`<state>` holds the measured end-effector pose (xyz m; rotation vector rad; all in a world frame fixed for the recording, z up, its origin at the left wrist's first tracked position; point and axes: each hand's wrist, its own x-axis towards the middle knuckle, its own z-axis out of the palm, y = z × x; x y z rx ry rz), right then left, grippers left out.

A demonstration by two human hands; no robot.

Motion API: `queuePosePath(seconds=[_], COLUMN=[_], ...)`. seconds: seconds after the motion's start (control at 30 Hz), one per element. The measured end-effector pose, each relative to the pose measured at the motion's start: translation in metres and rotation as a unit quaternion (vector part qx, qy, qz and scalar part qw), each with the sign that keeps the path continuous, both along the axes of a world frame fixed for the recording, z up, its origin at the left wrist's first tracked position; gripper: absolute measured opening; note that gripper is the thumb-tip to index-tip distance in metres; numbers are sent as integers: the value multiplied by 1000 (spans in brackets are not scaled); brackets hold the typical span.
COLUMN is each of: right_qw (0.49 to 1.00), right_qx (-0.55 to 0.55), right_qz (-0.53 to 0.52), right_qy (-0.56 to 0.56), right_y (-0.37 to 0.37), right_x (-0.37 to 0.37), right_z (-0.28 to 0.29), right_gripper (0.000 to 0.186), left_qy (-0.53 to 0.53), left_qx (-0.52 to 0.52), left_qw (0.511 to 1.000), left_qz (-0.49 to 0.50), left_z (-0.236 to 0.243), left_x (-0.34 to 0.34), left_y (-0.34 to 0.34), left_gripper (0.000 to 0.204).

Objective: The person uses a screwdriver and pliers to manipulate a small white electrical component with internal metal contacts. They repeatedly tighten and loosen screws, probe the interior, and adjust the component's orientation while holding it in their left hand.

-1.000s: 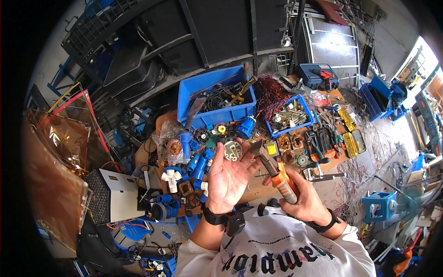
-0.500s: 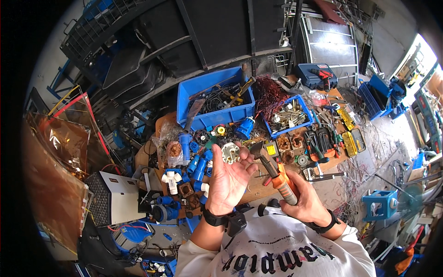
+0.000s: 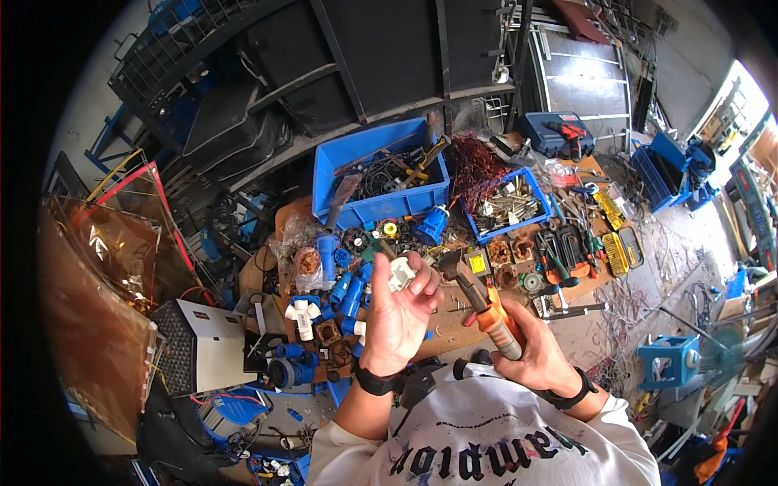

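Note:
My left hand [image 3: 395,324] is raised palm up over the near side of the bench, with its thumb and curled fingers around a small white plastic fitting [image 3: 400,274]. The fitting has a moulded, notched shape; its kind is too small to make out. In my right hand [image 3: 536,354] is a hammer [image 3: 498,324] with an orange and grey handle. Its dark metal head [image 3: 452,264] points away from me, just right of the left fingertips and apart from the fitting. Blue plastic pipe fittings [image 3: 350,300] lie on the bench left of my left hand.
A blue crate [image 3: 381,206] of cables and tools stands at the back of the wooden bench [image 3: 454,338]. Right of it is a blue tray [image 3: 541,217] of metal bolts. Pliers, clamps and a yellow bit case [image 3: 622,252] lie farther right. A white tee fitting [image 3: 303,318] sits left.
My left hand has turned the white fitting, which shows more of its side now. The left fingers are more curled around it. My right hand and the hammer have hardly moved.

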<state>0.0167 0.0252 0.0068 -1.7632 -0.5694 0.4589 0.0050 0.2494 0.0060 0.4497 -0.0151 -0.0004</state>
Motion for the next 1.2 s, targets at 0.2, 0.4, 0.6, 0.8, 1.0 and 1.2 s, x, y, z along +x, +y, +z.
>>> queuePosePath(seconds=[0.2,0.4,0.6,0.8,1.0,1.2], right_qw=[1000,1000,986,985,969,986], right_qx=[7,12,-88,9,-131,16], right_qz=[-16,-26,-25,-54,-22,-71], right_qy=[-4,4,-142,-163,-206,-152], right_y=[-4,-9,1,-2,-2,-11], right_x=[4,10,15,16,17,14], right_z=[4,37,33,22,27,27], right_gripper=[70,72,76,75,76,75], left_qy=[-1,-73,-79,-78,-84,-57], left_qx=[496,707,740,758,757,747], left_qw=[839,625,601,574,575,599], left_qz=[224,323,291,299,299,281], left_z=[-10,-11,-3,-4,-7,-8], left_x=[3,6,4,4,6,11], left_y=[-3,-5,-9,-8,-11,-11], left_gripper=[15,18,25,24,24,20])
